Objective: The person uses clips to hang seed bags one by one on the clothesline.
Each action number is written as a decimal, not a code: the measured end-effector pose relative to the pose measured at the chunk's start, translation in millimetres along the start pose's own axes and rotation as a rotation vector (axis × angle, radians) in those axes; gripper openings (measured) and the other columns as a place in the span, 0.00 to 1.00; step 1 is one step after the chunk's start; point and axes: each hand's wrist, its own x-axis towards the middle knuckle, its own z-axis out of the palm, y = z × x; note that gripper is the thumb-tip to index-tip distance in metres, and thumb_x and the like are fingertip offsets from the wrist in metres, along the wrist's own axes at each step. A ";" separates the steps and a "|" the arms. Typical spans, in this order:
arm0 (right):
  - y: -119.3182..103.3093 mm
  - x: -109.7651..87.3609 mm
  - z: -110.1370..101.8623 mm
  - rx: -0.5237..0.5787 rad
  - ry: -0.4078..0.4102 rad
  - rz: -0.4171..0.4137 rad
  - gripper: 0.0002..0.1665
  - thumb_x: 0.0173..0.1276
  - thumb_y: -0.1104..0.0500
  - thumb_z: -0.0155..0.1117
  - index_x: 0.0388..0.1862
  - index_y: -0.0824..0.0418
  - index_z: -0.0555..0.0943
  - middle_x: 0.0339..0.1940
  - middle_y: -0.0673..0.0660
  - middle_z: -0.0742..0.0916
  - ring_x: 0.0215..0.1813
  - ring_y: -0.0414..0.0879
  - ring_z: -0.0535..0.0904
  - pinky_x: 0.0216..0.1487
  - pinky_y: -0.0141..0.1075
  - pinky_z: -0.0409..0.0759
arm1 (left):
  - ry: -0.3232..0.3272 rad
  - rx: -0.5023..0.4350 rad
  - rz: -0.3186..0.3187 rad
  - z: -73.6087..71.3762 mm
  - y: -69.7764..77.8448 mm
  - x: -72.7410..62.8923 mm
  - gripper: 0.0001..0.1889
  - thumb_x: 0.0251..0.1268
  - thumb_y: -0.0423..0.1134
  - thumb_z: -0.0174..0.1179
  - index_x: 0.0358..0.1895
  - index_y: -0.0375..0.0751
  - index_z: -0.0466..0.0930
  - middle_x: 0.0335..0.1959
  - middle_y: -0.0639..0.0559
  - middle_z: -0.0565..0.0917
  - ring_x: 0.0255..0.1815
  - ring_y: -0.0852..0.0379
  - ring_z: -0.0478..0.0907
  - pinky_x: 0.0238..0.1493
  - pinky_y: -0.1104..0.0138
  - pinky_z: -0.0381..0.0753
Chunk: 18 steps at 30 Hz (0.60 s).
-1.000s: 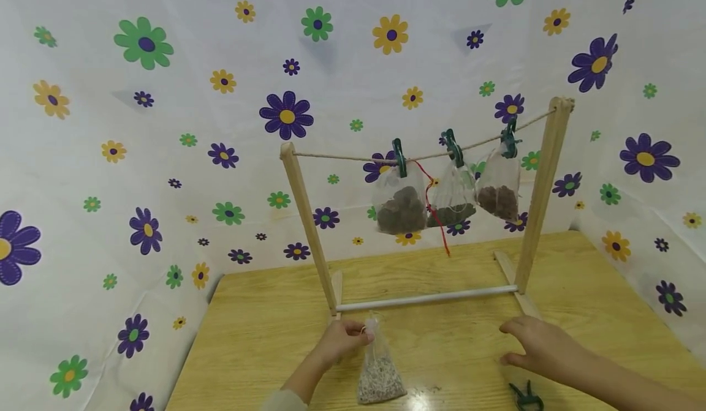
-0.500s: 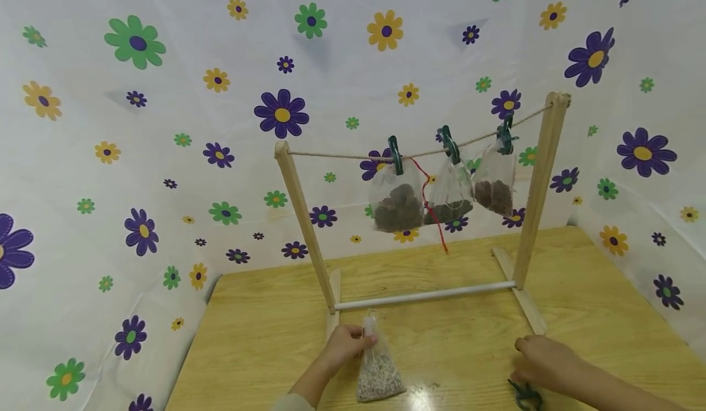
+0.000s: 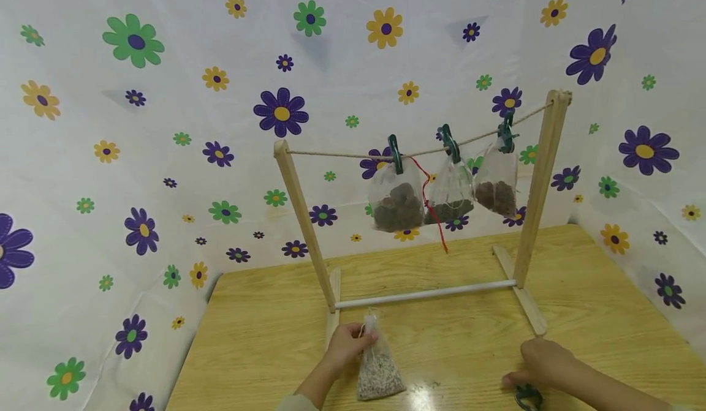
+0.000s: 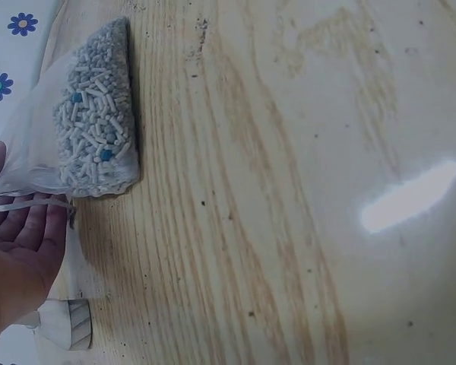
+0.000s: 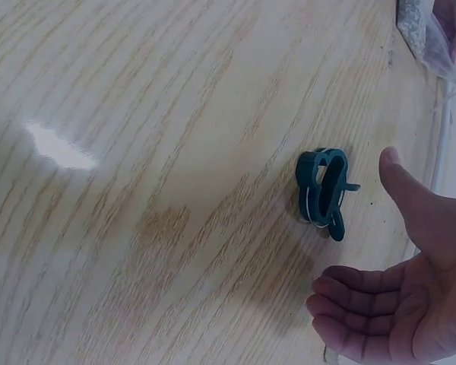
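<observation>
My left hand (image 3: 344, 348) pinches the gathered neck of a white mesh drawstring bag (image 3: 377, 368). In the left wrist view the bag's lower part (image 4: 99, 114) holds pale pellets with a few blue ones and lies against the tabletop. My right hand (image 3: 543, 367) is low over the table at the right, near a dark green plastic clip (image 5: 321, 188). In the right wrist view the thumb stands apart from the loosely bent fingers, and the hand (image 5: 403, 289) is beside the clip, not touching it. The head view shows the clip partly covered by that hand.
Behind the hands stands a wooden frame (image 3: 543, 190) with a cord (image 3: 331, 154) and a white bottom rod (image 3: 425, 294). Three filled mesh bags (image 3: 397, 209) hang there from green clips (image 3: 394, 154). A red string (image 3: 432, 212) dangles beside one. Flowered cloth (image 3: 331, 92) surrounds the table.
My right hand has moved down and toward me, to the green clip on the table. The left hand keeps its pinch on the mesh bag, nearly still.
</observation>
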 end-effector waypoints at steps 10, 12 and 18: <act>5.1 7.8 3.6 -0.021 -0.116 0.017 0.31 0.46 0.37 0.74 0.24 0.61 0.72 0.21 0.52 0.74 0.24 0.44 0.67 0.24 0.35 0.65 | -0.033 -0.038 -0.037 2.4 3.2 -3.3 0.20 0.62 0.40 0.62 0.44 0.21 0.79 0.33 0.45 0.85 0.32 0.60 0.79 0.35 0.66 0.81; 5.4 10.3 3.5 -0.021 -0.122 0.031 0.31 0.45 0.39 0.76 0.25 0.61 0.71 0.22 0.52 0.75 0.23 0.45 0.69 0.24 0.37 0.68 | -0.022 -0.022 -0.038 3.0 -1.1 -0.8 0.19 0.61 0.41 0.62 0.42 0.22 0.80 0.31 0.48 0.84 0.31 0.61 0.78 0.35 0.67 0.80; 6.6 13.5 3.5 0.051 -0.161 0.084 0.25 0.45 0.51 0.76 0.23 0.62 0.69 0.17 0.57 0.76 0.12 0.45 0.74 0.14 0.36 0.74 | -0.022 0.000 -0.030 1.1 1.7 -3.0 0.17 0.61 0.42 0.62 0.37 0.25 0.82 0.28 0.52 0.83 0.29 0.63 0.75 0.32 0.69 0.77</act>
